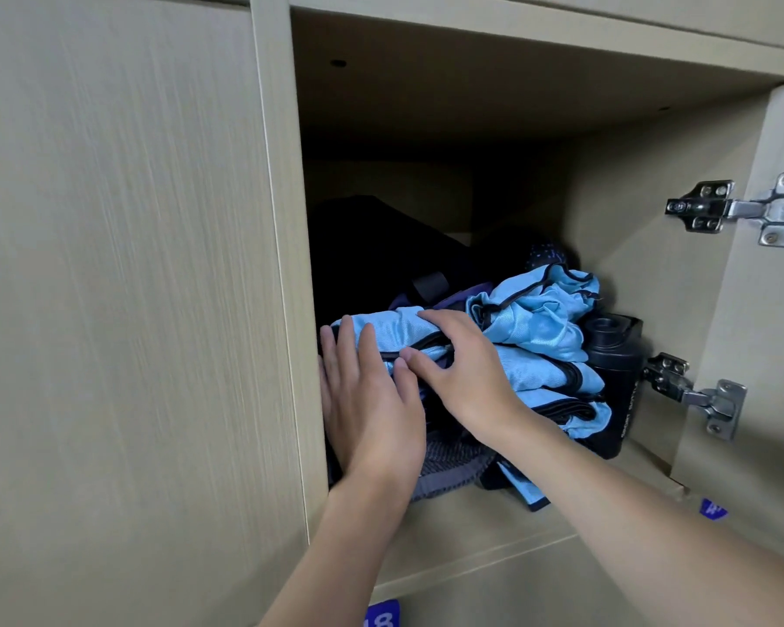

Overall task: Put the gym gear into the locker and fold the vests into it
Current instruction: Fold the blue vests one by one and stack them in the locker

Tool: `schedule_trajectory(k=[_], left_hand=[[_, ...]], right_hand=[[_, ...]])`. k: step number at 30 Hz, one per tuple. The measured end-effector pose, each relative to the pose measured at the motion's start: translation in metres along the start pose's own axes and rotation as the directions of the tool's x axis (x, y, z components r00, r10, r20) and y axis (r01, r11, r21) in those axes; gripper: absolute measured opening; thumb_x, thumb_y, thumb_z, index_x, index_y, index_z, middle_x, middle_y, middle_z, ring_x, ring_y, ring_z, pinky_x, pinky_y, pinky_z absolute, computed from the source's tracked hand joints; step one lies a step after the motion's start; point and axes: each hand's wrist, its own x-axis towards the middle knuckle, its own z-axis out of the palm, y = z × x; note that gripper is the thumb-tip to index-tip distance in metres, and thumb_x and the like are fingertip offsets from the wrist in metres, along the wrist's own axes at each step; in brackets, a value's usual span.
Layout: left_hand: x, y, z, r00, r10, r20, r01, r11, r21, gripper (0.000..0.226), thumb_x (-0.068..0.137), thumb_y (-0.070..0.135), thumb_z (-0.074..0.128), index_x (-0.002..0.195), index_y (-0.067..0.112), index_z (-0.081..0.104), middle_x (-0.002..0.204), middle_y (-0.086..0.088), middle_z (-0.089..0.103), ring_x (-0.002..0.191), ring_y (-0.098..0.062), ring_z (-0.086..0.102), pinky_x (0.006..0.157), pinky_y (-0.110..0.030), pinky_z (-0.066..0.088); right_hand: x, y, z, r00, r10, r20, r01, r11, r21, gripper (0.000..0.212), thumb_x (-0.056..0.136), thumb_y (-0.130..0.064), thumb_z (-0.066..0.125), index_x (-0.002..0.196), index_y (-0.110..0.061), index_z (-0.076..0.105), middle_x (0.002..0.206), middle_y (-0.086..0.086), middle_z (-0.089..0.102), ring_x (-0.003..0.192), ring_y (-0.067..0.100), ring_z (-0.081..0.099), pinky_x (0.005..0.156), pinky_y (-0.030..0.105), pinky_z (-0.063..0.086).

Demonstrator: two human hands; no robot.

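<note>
Left grip (367,400) is flat, fingers straight, pushing the left end of the blue vests (539,341) piled inside the locker (471,522). Right grip (462,377) lies spread on top, unclenched. Black bottle (616,359) sits just right of them.

Just the one view here, a wide-angle head camera right up close, facing forward into the open pale wood-grain locker compartment (652,287), which fills the frame, left hand (367,400) and right hand (462,377) entering from the bottom edge.
</note>
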Motion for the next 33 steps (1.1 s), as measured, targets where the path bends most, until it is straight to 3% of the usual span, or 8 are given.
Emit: schedule_trajectory(k=[8,12,16,19,22,26,29,33], left_hand=[[0.002,0.009,-0.02,0.995,0.094,0.042,-0.091,0.994,-0.065,0.051,0.105,0.025,0.042,0.152,0.011,0.032,0.167,-0.001,0.007,0.153,-0.015,-0.006,0.099,-0.002,-0.026],[-0.001,0.011,-0.032,0.993,0.097,0.075,-0.078,0.973,-0.217,0.051,0.104,0.019,0.045,0.152,0.009,0.032,0.166,-0.001,0.008,0.153,-0.013,-0.001,0.099,0.003,-0.017],[-0.012,0.018,-0.044,0.989,0.127,0.073,-0.106,0.964,-0.243,0.05,0.102,0.019,0.049,0.149,0.008,0.039,0.164,-0.007,0.019,0.154,-0.022,0.005,0.117,-0.017,-0.004],[-0.025,0.024,-0.055,0.984,0.152,0.092,-0.127,0.964,-0.236,0.044,0.098,0.018,0.054,0.14,0.007,0.049,0.155,-0.014,0.035,0.148,-0.032,0.024,0.121,-0.034,0.016],[-0.045,0.028,-0.064,0.965,0.207,0.163,-0.147,0.936,-0.319,0.035,0.095,0.015,0.057,0.129,0.007,0.056,0.131,-0.014,0.055,0.124,-0.033,0.046,0.107,-0.043,0.036],[-0.082,0.028,-0.066,0.882,0.286,0.376,-0.126,0.909,-0.397,0.026,0.092,0.023,0.053,0.115,0.013,0.061,0.11,-0.007,0.063,0.106,-0.029,0.057,0.093,-0.046,0.047],[-0.119,0.03,-0.062,0.809,0.322,0.492,-0.117,0.908,-0.401,0.026,0.089,0.024,0.053,0.109,0.012,0.065,0.104,-0.007,0.067,0.1,-0.028,0.061,0.09,-0.04,0.048],[-0.184,0.018,-0.04,0.63,0.291,0.72,-0.099,0.95,-0.297,0.022,0.092,0.023,0.057,0.111,0.018,0.065,0.105,-0.001,0.067,0.098,-0.021,0.06,0.086,-0.033,0.048]], right_hand=[[-0.01,-0.019,-0.025,1.0,-0.028,-0.008,0.027,0.995,-0.099,0.052,0.091,-0.03,0.069,0.141,-0.026,0.052,0.141,-0.009,0.041,0.124,-0.001,0.038,0.091,-0.006,0.022],[-0.02,-0.035,-0.036,1.0,-0.018,-0.009,0.017,0.993,-0.113,0.053,0.092,-0.029,0.068,0.142,-0.026,0.05,0.138,-0.008,0.041,0.12,0.006,0.043,0.104,0.019,0.036],[-0.038,-0.049,-0.046,1.0,0.009,-0.023,-0.012,0.99,-0.137,0.05,0.093,-0.029,0.067,0.14,-0.025,0.051,0.128,-0.01,0.041,0.111,0.003,0.043,0.093,0.011,0.036],[-0.059,-0.055,-0.055,0.999,0.04,-0.036,-0.045,0.985,-0.164,0.049,0.093,-0.028,0.067,0.139,-0.025,0.05,0.124,-0.01,0.04,0.107,0.003,0.045,0.087,0.01,0.035],[-0.088,-0.058,-0.063,0.995,0.092,-0.049,-0.1,0.976,-0.192,0.046,0.093,-0.026,0.065,0.137,-0.024,0.05,0.121,-0.009,0.04,0.104,0.007,0.048,0.092,0.021,0.04],[-0.139,-0.052,-0.075,0.982,0.174,-0.079,-0.188,0.957,-0.222,0.041,0.092,-0.018,0.064,0.131,-0.016,0.053,0.12,-0.001,0.044,0.095,0.02,0.059,0.09,0.027,0.047],[-0.187,-0.039,-0.083,0.958,0.267,-0.106,-0.285,0.93,-0.233,0.035,0.091,-0.011,0.063,0.126,-0.011,0.057,0.116,0.002,0.045,0.087,0.021,0.061,0.08,0.015,0.043],[-0.265,-0.014,-0.09,0.894,0.442,-0.075,-0.446,0.862,-0.241,0.032,0.094,-0.01,0.061,0.126,-0.009,0.059,0.115,0.005,0.048,0.086,0.02,0.059,0.08,0.021,0.043]])
